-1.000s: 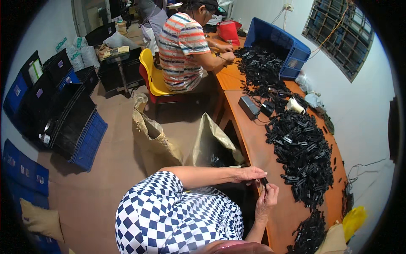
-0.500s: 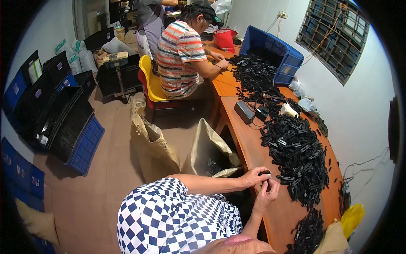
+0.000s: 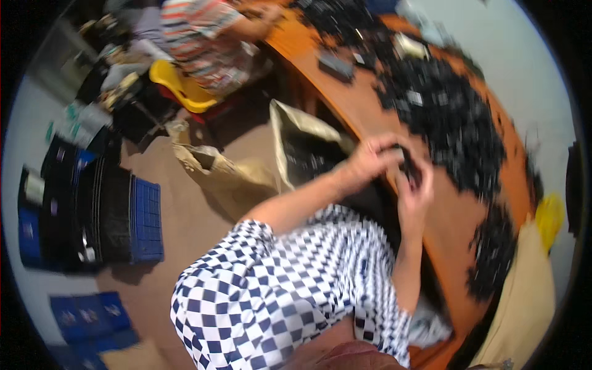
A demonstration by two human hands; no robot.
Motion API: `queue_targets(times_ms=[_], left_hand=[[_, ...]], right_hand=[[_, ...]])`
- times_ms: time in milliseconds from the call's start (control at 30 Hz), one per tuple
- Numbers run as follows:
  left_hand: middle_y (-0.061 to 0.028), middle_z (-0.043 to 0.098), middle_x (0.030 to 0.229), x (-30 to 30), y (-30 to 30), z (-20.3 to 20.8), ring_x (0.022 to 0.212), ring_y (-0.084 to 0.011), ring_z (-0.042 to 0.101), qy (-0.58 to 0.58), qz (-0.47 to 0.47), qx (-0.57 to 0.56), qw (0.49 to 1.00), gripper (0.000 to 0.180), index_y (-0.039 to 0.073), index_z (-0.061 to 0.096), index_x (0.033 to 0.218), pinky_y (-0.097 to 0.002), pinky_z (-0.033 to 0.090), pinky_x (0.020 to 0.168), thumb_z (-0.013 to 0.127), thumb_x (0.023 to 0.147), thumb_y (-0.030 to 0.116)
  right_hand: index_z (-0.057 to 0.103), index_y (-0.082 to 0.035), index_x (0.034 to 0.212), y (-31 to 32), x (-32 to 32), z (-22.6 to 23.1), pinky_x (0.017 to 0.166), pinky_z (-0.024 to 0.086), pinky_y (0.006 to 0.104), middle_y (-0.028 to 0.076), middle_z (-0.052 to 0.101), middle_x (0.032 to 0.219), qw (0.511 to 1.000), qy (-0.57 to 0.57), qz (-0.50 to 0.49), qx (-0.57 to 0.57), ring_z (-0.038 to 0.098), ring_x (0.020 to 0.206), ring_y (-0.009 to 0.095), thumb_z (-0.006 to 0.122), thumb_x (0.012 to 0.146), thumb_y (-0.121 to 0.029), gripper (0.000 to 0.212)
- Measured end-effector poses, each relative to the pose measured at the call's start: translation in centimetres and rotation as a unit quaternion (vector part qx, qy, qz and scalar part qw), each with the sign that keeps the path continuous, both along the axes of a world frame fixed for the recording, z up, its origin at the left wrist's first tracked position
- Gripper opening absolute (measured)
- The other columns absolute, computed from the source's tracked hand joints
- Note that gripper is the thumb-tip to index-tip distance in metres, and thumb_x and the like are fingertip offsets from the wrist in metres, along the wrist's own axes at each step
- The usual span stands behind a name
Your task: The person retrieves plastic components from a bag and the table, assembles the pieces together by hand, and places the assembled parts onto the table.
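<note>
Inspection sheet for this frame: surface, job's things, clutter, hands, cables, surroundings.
Surface: orange table, partly bare.
Job's things: small black part between both hands; blurred.
Clutter: heap of black parts; open sack beside the table.
Hands: left hand and right hand meet at the part; grip unclear.
Cables: nothing seen.
Surroundings: co-worker in a striped shirt, yellow chair, blue crates.

A long orange-brown wooden desk (image 3: 364,117) runs along a pale bluish-white wall (image 3: 524,68) on the right. The floor is plain brown (image 3: 179,209). A yellow plastic chair (image 3: 176,86) stands at the desk's far end. Open tan paper sacks (image 3: 228,179) slump on the floor beside the desk. Blue and black plastic crates (image 3: 123,222) are stacked by the left wall. The whole picture is motion-blurred.
</note>
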State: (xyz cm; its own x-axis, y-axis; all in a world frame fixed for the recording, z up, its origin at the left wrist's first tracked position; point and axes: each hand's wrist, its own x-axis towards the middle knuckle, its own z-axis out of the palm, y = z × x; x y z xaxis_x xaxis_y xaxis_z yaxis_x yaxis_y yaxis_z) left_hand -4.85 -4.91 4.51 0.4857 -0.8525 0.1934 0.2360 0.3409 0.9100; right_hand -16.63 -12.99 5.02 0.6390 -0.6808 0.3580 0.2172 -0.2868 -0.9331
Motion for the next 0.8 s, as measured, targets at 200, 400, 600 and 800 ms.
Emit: queue_targets(times_ms=[200,400,600,800], left_hand=[[-0.0134,0.064,0.109,-0.1,-0.8,-0.7,0.102,-0.0220,0.061,0.070,-0.039,-0.074,0.994,0.031,0.003,0.057,0.114,-0.0357,0.052,0.090,0.064,0.088,0.019],[-0.0105,0.065,0.105,-1.1,-0.8,-2.1,0.095,-0.0162,0.062,0.107,-0.055,-0.107,0.987,0.027,0.002,0.059,0.111,-0.0271,0.052,0.082,0.063,0.089,0.018],[-0.0113,0.067,0.105,-1.0,-0.7,-4.0,0.089,-0.0110,0.062,0.096,-0.073,-0.085,0.989,0.037,0.005,0.056,0.116,-0.0173,0.046,0.062,0.063,0.090,0.030],[-0.0120,0.064,0.111,-0.7,-0.5,-4.0,0.088,-0.0102,0.061,0.141,-0.087,-0.042,0.985,0.044,0.005,0.050,0.122,-0.0180,0.047,0.062,0.063,0.090,0.031]], right_hand=[[0.058,0.001,0.103,-0.6,-0.4,-0.3,0.059,0.048,0.0241,0.008,0.065,0.082,0.999,0.036,-0.017,-0.029,0.059,0.067,0.010,0.076,0.077,-0.015,0.036],[0.059,0.001,0.100,-0.1,-1.2,-0.6,0.052,0.048,0.0216,0.008,0.066,0.080,0.991,0.052,-0.033,-0.116,0.058,0.058,0.009,0.074,0.078,-0.009,0.028],[0.061,0.001,0.094,0.0,-1.4,-1.2,0.053,0.050,0.0277,0.012,0.065,0.074,0.972,0.037,-0.086,-0.214,0.065,0.060,0.019,0.073,0.077,-0.007,0.022],[0.062,-0.002,0.095,-1.3,-1.1,-2.4,0.053,0.048,0.0334,0.010,0.063,0.069,0.946,0.082,-0.081,-0.302,0.063,0.057,0.025,0.075,0.074,-0.014,0.028]])
